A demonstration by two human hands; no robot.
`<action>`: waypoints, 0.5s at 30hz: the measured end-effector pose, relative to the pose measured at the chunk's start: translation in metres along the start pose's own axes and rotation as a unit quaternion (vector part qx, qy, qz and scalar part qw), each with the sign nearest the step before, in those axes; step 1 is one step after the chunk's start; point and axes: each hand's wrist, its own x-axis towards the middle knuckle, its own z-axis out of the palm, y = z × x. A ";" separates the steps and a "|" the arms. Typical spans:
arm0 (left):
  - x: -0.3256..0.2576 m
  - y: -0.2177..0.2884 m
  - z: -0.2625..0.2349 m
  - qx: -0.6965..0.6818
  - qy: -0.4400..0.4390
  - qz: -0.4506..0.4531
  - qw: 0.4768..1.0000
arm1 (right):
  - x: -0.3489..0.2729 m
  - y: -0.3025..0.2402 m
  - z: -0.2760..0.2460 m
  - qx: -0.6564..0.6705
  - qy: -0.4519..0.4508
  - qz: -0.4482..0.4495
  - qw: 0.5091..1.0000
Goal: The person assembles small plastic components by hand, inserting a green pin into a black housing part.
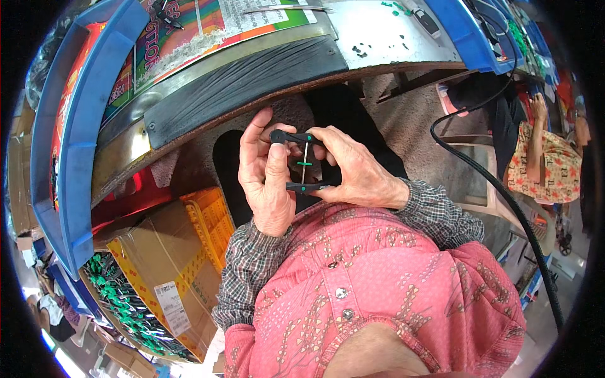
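Note:
Above my lap, both hands hold one small assembly: two black plastic arms [293, 137] joined by a thin metal rod [305, 157] with green bits along it. My left hand [265, 179] has its thumb against the round end of the upper arm, with the fingers behind it partly hidden. My right hand [362, 165] is closed on the right ends, its forefinger at the upper arm and thumb under the lower black arm [309, 188]. What the hidden fingertips touch behind the assembly cannot be seen.
Ahead is the workbench edge with a black pad [246, 88]. Blue trays [82, 145] flank it. At lower left, a cardboard box [167, 271] holds many black-and-green pieces beside an orange crate [211, 223]. A black cable [504, 192] hangs at right, near another person [545, 164].

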 end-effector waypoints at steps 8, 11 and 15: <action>0.000 0.002 0.000 0.008 -0.003 0.010 1.000 | 0.000 -0.004 0.000 0.006 -0.004 0.003 1.000; 0.000 0.001 -0.001 0.011 -0.004 0.014 1.000 | -0.001 0.000 0.001 -0.010 -0.004 -0.011 1.000; 0.000 0.003 0.000 0.016 -0.002 0.011 1.000 | 0.000 -0.003 0.001 0.009 -0.005 0.004 1.000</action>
